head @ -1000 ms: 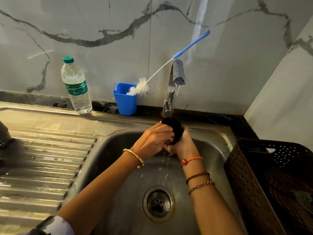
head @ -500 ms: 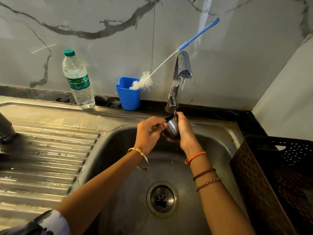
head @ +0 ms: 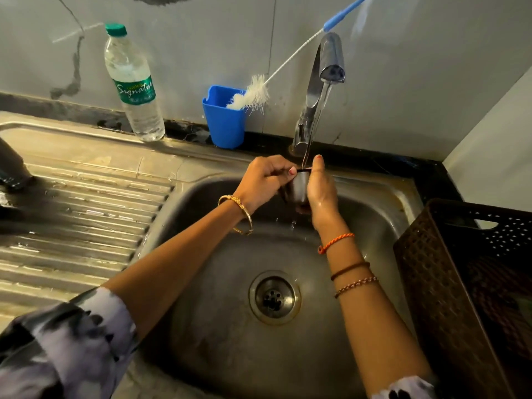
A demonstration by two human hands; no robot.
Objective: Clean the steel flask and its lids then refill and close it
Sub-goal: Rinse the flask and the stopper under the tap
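A small steel cup-shaped lid (head: 299, 188) with a dark rim is upright under the running tap (head: 331, 61), over the sink basin (head: 218, 283). My right hand (head: 321, 191) wraps round its right side, thumb up at the rim. My left hand (head: 263, 180) holds its left side with curled fingers, thumb at the rim. Water streams into the lid and drips below it. A dark object (head: 11, 168), possibly the flask, lies at the far left edge on the drainboard, mostly cut off.
A water bottle (head: 132, 84) with a green cap and a blue cup (head: 224, 119) holding a bottle brush (head: 253, 93) stand against the marble wall. A brown plastic basket (head: 460, 283) sits right of the sink. The ribbed drainboard (head: 72, 226) is wet.
The lid was turned from dark side up to open end up under the water. The view moved closer and lower.
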